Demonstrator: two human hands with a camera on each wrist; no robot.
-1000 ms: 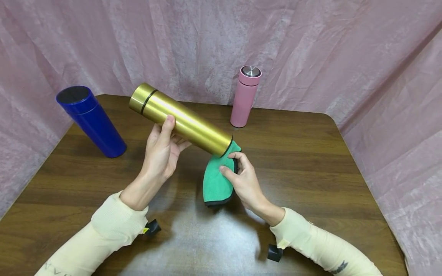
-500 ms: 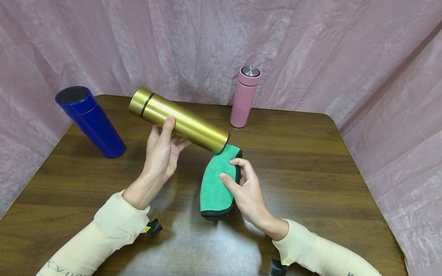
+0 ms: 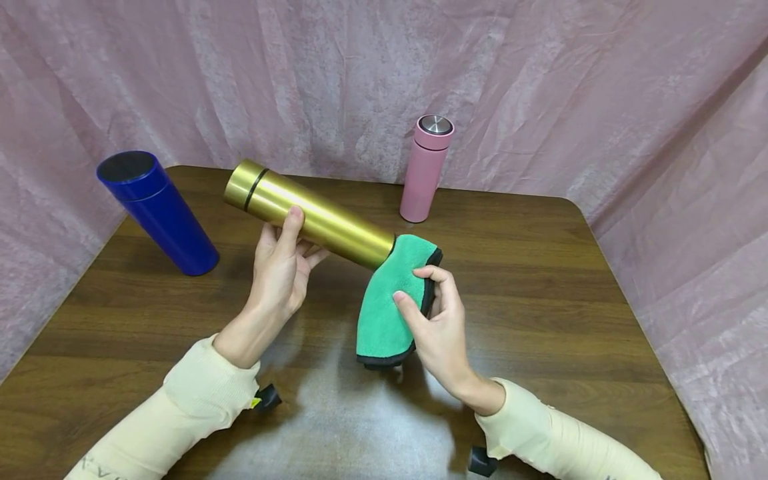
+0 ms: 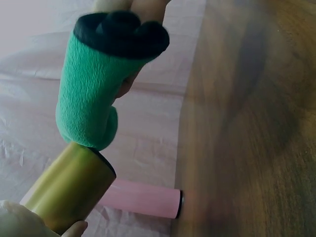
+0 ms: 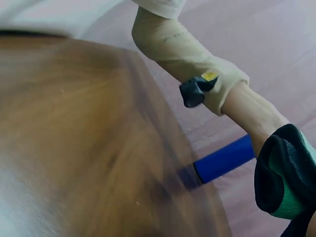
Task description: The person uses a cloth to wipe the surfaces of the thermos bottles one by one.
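My left hand [image 3: 279,270] grips a gold thermos bottle [image 3: 318,217] around its middle, with the thumb on top. The bottle is tilted in the air, capped end up to the left and base down to the right. A folded green cloth [image 3: 393,300] with black edging lies against the base and covers its rim in the head view. My right hand [image 3: 441,320] pinches that cloth between thumb and fingers from the right. In the left wrist view the cloth [image 4: 89,94] hangs in a roll at the gold bottle's [image 4: 71,185] base end.
A blue thermos bottle [image 3: 162,213] stands at the left of the wooden table [image 3: 528,300]. Toward the back edge stands a pink thermos bottle [image 3: 425,173] with a silver-topped lid. Pink curtains [image 3: 336,80] hang behind and at the sides.
The cloth and right hand moved down from the base, then back up and right onto it, so the cloth now covers more of the bottle's end. The bottle's capped end sank slightly.
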